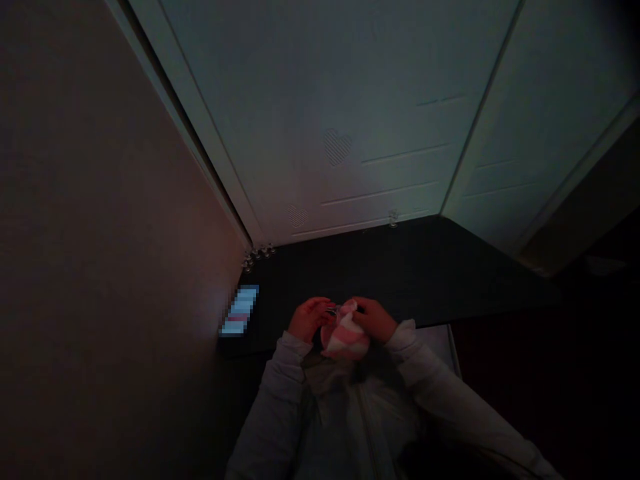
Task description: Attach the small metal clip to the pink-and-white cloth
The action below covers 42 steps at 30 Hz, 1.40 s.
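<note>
In dim light, both hands meet over the near edge of a dark tabletop [370,267]. My right hand [375,320] grips a pink-and-white cloth [347,337], which hangs bunched below the fingers. My left hand [307,320] is closed at the cloth's left side, with its fingertips pinched near a small shiny bit between the hands. What that bit is, I cannot make out; the cloth and fingers partly cover it.
Several small clear glass-like pieces [257,253] stand at the back left corner. Another small clear piece [393,219] is at the back edge by the white panel [350,87]. A lit phone [240,311], its screen blurred, lies at the left by the wall [125,267].
</note>
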Available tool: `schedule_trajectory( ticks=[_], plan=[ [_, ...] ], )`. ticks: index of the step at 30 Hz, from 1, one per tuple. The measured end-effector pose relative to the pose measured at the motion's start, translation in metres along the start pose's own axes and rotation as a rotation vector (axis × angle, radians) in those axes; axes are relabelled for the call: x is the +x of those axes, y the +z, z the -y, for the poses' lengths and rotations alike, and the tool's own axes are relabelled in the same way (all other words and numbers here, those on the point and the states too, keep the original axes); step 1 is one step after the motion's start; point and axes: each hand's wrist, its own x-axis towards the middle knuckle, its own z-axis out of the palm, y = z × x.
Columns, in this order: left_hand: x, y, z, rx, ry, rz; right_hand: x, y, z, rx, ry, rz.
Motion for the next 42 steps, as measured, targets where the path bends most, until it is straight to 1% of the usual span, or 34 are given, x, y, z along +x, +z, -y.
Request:
schedule_trajectory(
  ticks=[8, 14, 18, 22, 24, 28, 30, 38, 42],
  plan=[
    [-0.003, 0.002, -0.003, -0.014, 0.012, -0.016, -0.001, -0.003, 0.008, -0.024, -0.023, -0.003],
    [-0.001, -0.001, -0.001, -0.044, 0.008, -0.021, -0.001, -0.002, 0.007, -0.002, -0.010, -0.017],
    [0.000, -0.002, 0.001, -0.033, 0.002, -0.017, -0.001, -0.002, 0.006, 0.043, 0.008, -0.024],
    [-0.001, -0.003, 0.000, -0.057, -0.006, -0.014, -0.001, -0.005, 0.009, 0.143, 0.033, -0.004],
    [-0.002, -0.004, -0.001, -0.094, 0.005, -0.018, -0.001, -0.006, 0.009, 0.182, 0.033, -0.027],
    [-0.003, -0.006, -0.002, -0.168, 0.042, -0.040, 0.000, -0.006, 0.007, 0.172, 0.008, -0.157],
    [-0.003, -0.007, -0.002, -0.178, 0.049, -0.052, 0.000, -0.006, 0.005, 0.167, 0.015, -0.178],
    [-0.003, -0.007, 0.000, -0.171, 0.047, -0.036, 0.001, -0.003, -0.001, 0.163, 0.003, -0.103],
    [-0.003, -0.005, -0.001, -0.153, 0.052, -0.043, -0.001, -0.003, 0.003, 0.115, -0.024, -0.047]
  ],
)
